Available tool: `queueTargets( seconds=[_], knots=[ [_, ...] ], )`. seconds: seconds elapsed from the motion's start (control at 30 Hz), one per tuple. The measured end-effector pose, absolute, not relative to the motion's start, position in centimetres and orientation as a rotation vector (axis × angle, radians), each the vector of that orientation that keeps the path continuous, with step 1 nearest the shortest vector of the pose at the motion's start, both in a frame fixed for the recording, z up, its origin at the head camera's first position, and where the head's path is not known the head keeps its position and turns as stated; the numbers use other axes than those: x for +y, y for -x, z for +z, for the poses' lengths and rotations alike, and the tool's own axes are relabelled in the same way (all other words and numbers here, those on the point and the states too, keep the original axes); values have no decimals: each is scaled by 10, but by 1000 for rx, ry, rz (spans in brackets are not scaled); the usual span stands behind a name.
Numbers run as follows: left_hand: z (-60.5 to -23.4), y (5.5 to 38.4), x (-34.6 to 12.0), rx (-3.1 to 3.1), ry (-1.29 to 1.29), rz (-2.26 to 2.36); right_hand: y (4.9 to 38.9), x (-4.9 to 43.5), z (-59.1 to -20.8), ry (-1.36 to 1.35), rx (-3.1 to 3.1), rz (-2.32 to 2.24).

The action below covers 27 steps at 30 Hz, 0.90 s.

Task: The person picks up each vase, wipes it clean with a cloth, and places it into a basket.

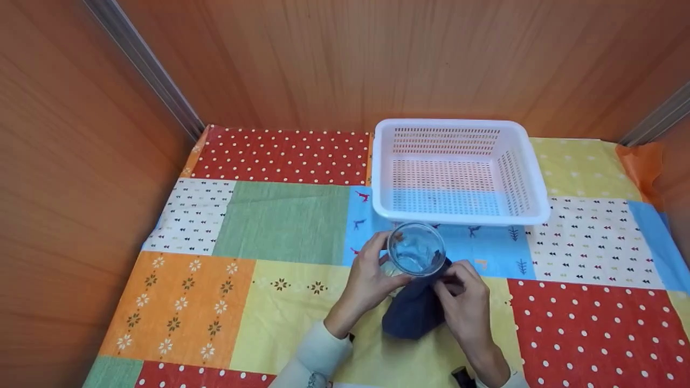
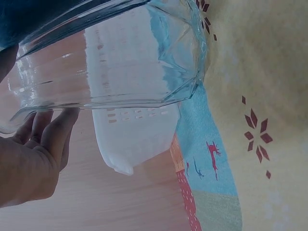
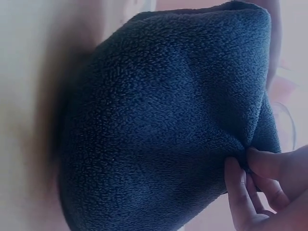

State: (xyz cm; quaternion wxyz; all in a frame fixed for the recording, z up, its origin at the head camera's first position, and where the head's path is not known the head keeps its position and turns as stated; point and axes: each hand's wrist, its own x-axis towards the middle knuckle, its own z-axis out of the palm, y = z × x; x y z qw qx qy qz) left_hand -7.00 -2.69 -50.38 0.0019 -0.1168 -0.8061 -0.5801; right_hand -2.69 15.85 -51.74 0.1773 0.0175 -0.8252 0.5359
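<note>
A clear glass jar [image 1: 417,250] stands mouth-up in the head view, held around its upper part by my left hand [image 1: 373,274]. In the left wrist view the fingers [image 2: 60,132] lie along the wall of the glass jar [image 2: 130,67], near its mouth. My right hand [image 1: 464,302] pinches a dark blue towel [image 1: 412,312] between thumb and fingertips, close beside the jar. The fuzzy towel [image 3: 163,110] hangs down from that pinch and fills most of the right wrist view, covering part of the jar.
A white plastic basket [image 1: 461,220] with slotted walls stands just beyond the jar, near the wooden back wall [image 1: 345,64]. A patchwork-print tablecloth [image 1: 291,221] covers the table. Wooden panels rise on the left and right. An orange cloth-like piece [image 1: 641,170] sits at the right edge.
</note>
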Motion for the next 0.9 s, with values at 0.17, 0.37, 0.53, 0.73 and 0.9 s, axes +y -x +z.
queueTargets(
  seconds=[0.17,0.37,0.53,0.73,0.9],
  knots=[
    [-504,71,-27,-2515,386,-1823,27,159,-517,-50,-2338,1517],
    [-503,69,-27,-2529,384,-1801,27,164,-526,-21,-2409,1514],
    [-503,69,-27,-2543,383,-1814,26,168,-542,19,-2515,1491],
    [-503,69,-27,-2538,382,-1814,27,172,-553,3,-2552,1486],
    [-502,69,-27,-2544,387,-1801,26,170,-548,28,-2554,1493]
  ],
)
